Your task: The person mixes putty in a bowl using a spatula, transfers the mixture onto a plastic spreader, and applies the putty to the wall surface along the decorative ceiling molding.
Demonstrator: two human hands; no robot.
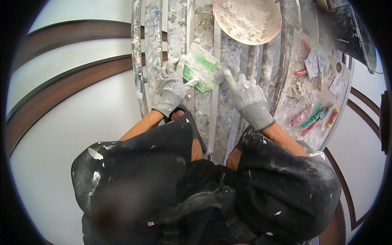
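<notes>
The green plate [210, 65], smeared with white paste, is just over the slatted platform [224, 110], between the person's two gloved hands. At its left edge is the left hand [172, 79]; the thumb and fingers of this grip stand apart around the plate's edge, and I cannot tell how firmly they press. At its right edge the right hand [248, 92] has its grip closed on a grey scraper [222, 71], whose blade meets the plate.

Under the green plate, the platform's long slats are crusted with white and grey splashes, with narrow gaps between them. Beyond the plate sits a round bowl [248, 43] of pale powder [247, 16]. Well to its right, a dusty board [286, 110] carries red- and green-handled tools [312, 120], and a black bucket [351, 34] stands farther off. Well left of the plate spreads a white surface [69, 102] crossed by dark brown bands [77, 72].
</notes>
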